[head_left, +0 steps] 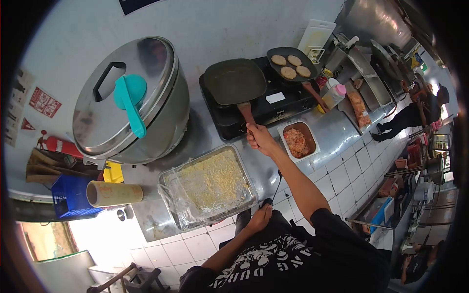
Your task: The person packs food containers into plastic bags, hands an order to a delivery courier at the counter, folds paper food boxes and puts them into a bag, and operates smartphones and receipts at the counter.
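My right hand [261, 139] is closed round the brown handle of a square dark frying pan [234, 80], which has no food in it and rests over the left side of a black two-burner gas stove [229, 119]. Close to my waist, my left hand [260, 219] is curled against a small black object with a thin dark cord near it; what it is I cannot make out. On the stove's right side, a second frying pan [297, 53] holds several pale round patties [288, 73]. Beside my right forearm stands a metal container of reddish minced filling [296, 142].
A large metal tray [252, 193] with yellowish crumbs and plastic film lies at the front. Left of the stove stands a big lidded steel pot [166, 129] with a turquoise ladle [131, 105] on top. Bottles [333, 96] are at the right; another person [425, 110] stands beyond.
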`<state>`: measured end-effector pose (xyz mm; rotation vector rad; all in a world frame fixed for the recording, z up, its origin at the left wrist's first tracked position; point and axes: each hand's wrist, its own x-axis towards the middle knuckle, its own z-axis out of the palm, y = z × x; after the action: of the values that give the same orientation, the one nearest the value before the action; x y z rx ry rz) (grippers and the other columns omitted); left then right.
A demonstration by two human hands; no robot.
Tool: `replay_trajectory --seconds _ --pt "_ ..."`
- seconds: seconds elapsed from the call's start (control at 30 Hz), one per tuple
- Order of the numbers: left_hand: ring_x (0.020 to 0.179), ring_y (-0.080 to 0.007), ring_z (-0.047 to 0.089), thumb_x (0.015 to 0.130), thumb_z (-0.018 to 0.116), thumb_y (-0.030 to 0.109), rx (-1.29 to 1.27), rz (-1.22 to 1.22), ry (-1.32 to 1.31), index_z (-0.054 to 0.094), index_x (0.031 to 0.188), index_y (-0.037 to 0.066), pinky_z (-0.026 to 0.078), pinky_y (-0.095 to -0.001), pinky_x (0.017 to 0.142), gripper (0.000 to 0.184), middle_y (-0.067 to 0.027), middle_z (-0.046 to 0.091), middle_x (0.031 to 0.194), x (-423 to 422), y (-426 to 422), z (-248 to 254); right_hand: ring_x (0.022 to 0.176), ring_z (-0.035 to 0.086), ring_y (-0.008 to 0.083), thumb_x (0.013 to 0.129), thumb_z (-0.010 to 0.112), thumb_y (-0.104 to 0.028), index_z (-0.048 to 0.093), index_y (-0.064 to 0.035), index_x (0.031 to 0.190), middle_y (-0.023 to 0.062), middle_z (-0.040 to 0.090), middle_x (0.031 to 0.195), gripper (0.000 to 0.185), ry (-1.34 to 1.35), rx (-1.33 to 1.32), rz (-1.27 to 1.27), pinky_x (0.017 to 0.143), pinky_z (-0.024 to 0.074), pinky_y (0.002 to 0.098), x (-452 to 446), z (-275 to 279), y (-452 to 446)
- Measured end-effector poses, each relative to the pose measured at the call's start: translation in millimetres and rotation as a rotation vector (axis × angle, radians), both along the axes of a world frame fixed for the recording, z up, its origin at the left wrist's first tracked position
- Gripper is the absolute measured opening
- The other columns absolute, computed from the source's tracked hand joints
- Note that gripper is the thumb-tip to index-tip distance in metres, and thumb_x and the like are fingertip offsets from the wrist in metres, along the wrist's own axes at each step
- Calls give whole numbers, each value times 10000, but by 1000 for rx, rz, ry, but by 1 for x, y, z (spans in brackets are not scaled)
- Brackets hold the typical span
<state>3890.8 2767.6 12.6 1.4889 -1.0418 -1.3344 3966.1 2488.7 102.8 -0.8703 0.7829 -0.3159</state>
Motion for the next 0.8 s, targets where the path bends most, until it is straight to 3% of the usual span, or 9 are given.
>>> replay_trajectory --seconds 0.2,0.3,0.4,0.63,0.73,0.77,0.8 --pt "623 -380 572 1056 353 299 -24 89 9 488 919 6 444 -458 620 351 -182 537 669 -17 29 -6 453 360 63 972 559 -301 461 -103 856 -29 432 612 250 -14 -33 -37 395 265 243 -39 14 12" --pt "582 -209 519 1067 323 313 6 129 -27 473 831 23 436 -360 591 403 -91 488 628 -27 50 -1 453 363 62 969 563 -301 461 -103 854 -30 435 615 250 -18 -44 -56 395 270 238 -66 25 25" --pt "590 -335 563 1064 334 294 -13 172 -101 496 881 13 447 -427 586 372 -157 527 649 -39 73 3 454 367 60 966 567 -300 459 -105 851 -31 436 617 251 -31 -37 -81 396 275 236 -93 40 41" --pt "536 -155 483 1073 315 327 102 397 67 472 820 31 408 -335 510 420 -58 492 626 -73 135 14 455 371 60 963 565 -275 460 -107 822 -30 441 614 243 -16 -41 -145 402 282 231 -164 59 86" --pt "524 -209 497 1068 327 324 -19 390 -175 484 829 26 415 -356 517 412 -89 493 615 -72 165 17 455 373 61 965 558 -266 463 -101 818 -30 440 614 240 -5 -61 -185 404 283 228 -191 60 107" --pt "534 -312 540 1059 342 308 -177 379 -482 491 841 17 428 -413 526 393 -154 522 612 -70 180 -14 455 374 61 965 555 -263 465 -98 819 -30 439 614 239 -1 -73 -197 405 283 226 -200 61 113" --pt "552 -344 553 1056 346 303 -94 399 -443 494 844 14 430 -433 532 387 -173 533 618 -68 192 -8 453 369 56 969 554 -265 467 -104 813 -36 434 609 240 7 -71 -212 401 280 222 -208 62 119"
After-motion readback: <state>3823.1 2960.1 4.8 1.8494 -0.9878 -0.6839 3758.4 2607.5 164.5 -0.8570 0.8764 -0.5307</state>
